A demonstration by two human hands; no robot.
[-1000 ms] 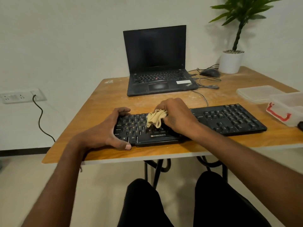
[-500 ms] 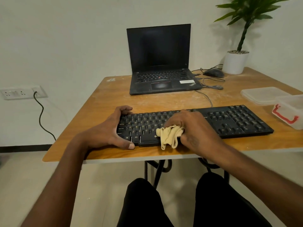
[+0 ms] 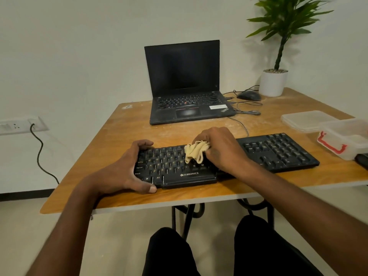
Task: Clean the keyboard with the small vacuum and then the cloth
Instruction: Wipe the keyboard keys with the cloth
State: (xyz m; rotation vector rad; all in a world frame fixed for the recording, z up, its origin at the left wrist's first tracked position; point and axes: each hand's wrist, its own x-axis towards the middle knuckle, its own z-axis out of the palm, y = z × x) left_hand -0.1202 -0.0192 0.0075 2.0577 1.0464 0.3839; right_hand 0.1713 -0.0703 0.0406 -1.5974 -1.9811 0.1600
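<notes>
Two hands on the black keyboard (image 3: 278, 152), which lies along the near edge of the wooden table (image 3: 119, 132). Left hand (image 3: 123, 170) grips the keyboard's left end, fingers curled over the far edge, thumb against the near edge. Right hand (image 3: 221, 148) holds a bunched beige cloth (image 3: 196, 151), fingers closed around it, cloth pressed on the upper key rows near the middle. Behind: open laptop (image 3: 187, 86), screen dark; mouse (image 3: 249, 95); potted plant (image 3: 275, 76). Right of keyboard: clear plastic container (image 3: 346, 138) with red latch, its lid (image 3: 306, 120) just beside it.
</notes>
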